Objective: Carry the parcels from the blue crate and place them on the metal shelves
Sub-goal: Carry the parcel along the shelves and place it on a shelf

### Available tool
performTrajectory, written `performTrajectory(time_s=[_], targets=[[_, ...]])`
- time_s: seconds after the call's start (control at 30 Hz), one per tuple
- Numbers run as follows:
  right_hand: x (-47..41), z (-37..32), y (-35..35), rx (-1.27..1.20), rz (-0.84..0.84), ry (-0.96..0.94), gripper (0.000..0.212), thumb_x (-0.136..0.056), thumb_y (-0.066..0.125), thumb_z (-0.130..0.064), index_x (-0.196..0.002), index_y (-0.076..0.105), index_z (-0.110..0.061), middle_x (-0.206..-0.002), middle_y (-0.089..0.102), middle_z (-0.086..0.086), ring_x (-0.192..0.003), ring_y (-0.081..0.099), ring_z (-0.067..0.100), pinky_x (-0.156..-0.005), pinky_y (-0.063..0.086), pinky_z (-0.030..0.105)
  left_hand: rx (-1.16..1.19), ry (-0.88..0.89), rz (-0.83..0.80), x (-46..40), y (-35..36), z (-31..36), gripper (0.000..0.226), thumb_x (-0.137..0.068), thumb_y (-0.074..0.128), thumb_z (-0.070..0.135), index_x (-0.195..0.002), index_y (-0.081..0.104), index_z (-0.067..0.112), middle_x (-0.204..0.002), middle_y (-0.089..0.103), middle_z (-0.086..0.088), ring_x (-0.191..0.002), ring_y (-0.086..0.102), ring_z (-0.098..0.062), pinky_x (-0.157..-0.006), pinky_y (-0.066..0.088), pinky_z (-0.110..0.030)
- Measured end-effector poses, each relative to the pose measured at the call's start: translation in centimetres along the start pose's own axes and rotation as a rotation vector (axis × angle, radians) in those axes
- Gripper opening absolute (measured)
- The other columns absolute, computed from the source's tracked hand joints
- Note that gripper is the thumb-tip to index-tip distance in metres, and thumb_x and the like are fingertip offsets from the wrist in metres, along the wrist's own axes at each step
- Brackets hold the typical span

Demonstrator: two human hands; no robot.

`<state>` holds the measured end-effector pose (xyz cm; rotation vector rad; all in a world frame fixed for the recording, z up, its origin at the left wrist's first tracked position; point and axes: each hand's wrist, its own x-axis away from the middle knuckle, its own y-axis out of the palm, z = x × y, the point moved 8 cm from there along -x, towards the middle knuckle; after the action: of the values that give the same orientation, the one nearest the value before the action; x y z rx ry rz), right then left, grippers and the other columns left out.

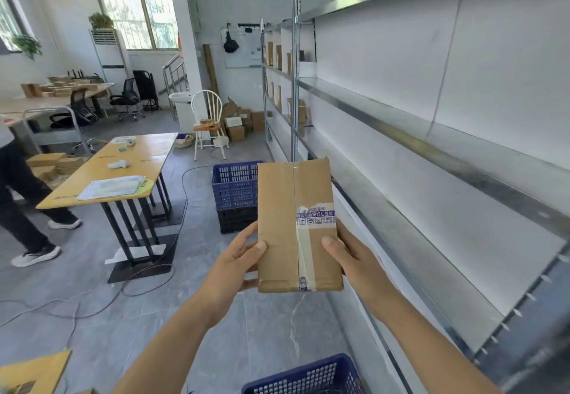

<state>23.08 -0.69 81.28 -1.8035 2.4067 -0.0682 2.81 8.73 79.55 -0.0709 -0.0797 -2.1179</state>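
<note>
Head view: carry step, judging by parcel (pixel 297 225) held upright at centre, left hand (pixel 239 256) and right hand (pixel 354 262) clamped on sides. Blue crate (pixel 303 376) at 6 o'clock. Next: swing toward metal shelves (pixel 431 134) at 2 o'clock, set down.

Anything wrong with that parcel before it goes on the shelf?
The parcel, held by the left hand and right hand, has torn, peeling tape across its printed label; the cardboard itself looks intact.
</note>
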Motion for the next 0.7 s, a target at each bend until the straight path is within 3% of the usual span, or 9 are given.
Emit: performTrajectory(time_s=[0.13,0.33,0.4,0.43,0.5,0.57,0.63,0.7], targets=[[0.3,0.4,-0.7,-0.009,0.02,0.012,0.055,-0.095,0.063,-0.056,-0.148,0.052,-0.05,-0.137,0.07,-0.022,-0.127,0.065,0.003,-0.113,0.05,0.041,-0.003,-0.026,-0.003,0.4,0.5,-0.3,0.035,-0.109,0.048,0.039,-0.138,0.058,0.056,-0.12,0.077,0.019,-0.113,0.073,-0.016,-0.1,0.058,-0.049],[0.8,0.8,-1.7,-0.148,0.032,0.059,0.034,-0.102,0.063,-0.033,-0.133,0.067,-0.047,-0.129,0.076,-0.014,-0.118,0.072,0.008,-0.095,0.059,0.032,-0.054,0.104,0.041,0.2,0.8,-0.7,0.046,-0.1,0.064,-0.003,-0.134,0.068,0.028,-0.134,0.073,0.006,-0.133,0.062,-0.015,-0.103,0.057,-0.035],[0.9,1.5,-2.2,-0.201,0.061,0.093,0.029,-0.103,0.062,-0.028,-0.12,0.075,-0.047,-0.123,0.079,-0.01,-0.112,0.074,0.01,-0.094,0.058,0.037,-0.019,0.131,0.068,0.2,0.9,-0.8,0.062,-0.086,0.081,0.003,-0.138,0.063,0.033,-0.138,0.067,0.015,-0.134,0.057,-0.009,-0.09,0.058,-0.021],[1.0,1.9,-2.4,-0.224,0.066,0.111,0.027,-0.103,0.061,-0.028,-0.117,0.077,-0.045,-0.122,0.08,-0.007,-0.112,0.075,0.013,-0.094,0.058,0.038,0.001,0.123,0.076,0.4,0.9,-1.0,0.082,-0.076,0.089,0.008,-0.145,0.054,0.037,-0.139,0.061,0.023,-0.133,0.056,-0.005,-0.087,0.057,-0.019],[1.1,2.6,-2.5,-0.256,0.053,0.128,0.028,-0.098,0.064,-0.032,-0.124,0.075,-0.037,-0.124,0.08,-0.003,-0.114,0.075,0.016,-0.09,0.06,0.034,0.009,0.052,0.101,0.6,0.7,-1.7,0.125,-0.056,0.099,0.022,-0.16,0.03,0.035,-0.139,0.051,0.029,-0.131,0.054,-0.006,-0.092,0.053,-0.026],[1.3,3.1,-2.4,-0.279,0.04,0.149,0.04,-0.091,0.067,-0.034,-0.131,0.072,-0.03,-0.123,0.08,-0.003,-0.111,0.076,0.015,-0.082,0.061,0.027,-0.014,-0.032,0.078,0.8,0.5,-2.5,0.142,-0.034,0.104,0.052,-0.155,0.036,0.024,-0.14,0.062,0.015,-0.127,0.061,-0.014,-0.09,0.053,-0.036],[1.4,3.6,-2.3,-0.269,0.039,0.165,0.041,-0.094,0.067,-0.027,-0.135,0.069,-0.029,-0.121,0.08,-0.002,-0.108,0.076,0.015,-0.081,0.06,0.028,-0.019,-0.159,-0.002,1.4,0.7,-3.8,0.137,-0.03,0.099,0.069,-0.15,0.038,0.041,-0.134,0.071,0.009,-0.123,0.067,-0.021,-0.085,0.06,-0.051],[1.5,4.1,-2.3,-0.256,0.051,0.167,0.044,-0.099,0.064,-0.016,-0.136,0.064,-0.04,-0.12,0.081,-0.003,-0.107,0.076,0.015,-0.084,0.059,0.031,-0.002,-0.246,-0.081,2.3,1.0,-4.8,0.116,-0.05,0.099,0.06,-0.144,0.031,0.067,-0.133,0.071,0.012,-0.125,0.065,-0.028,-0.077,0.061,-0.068]])
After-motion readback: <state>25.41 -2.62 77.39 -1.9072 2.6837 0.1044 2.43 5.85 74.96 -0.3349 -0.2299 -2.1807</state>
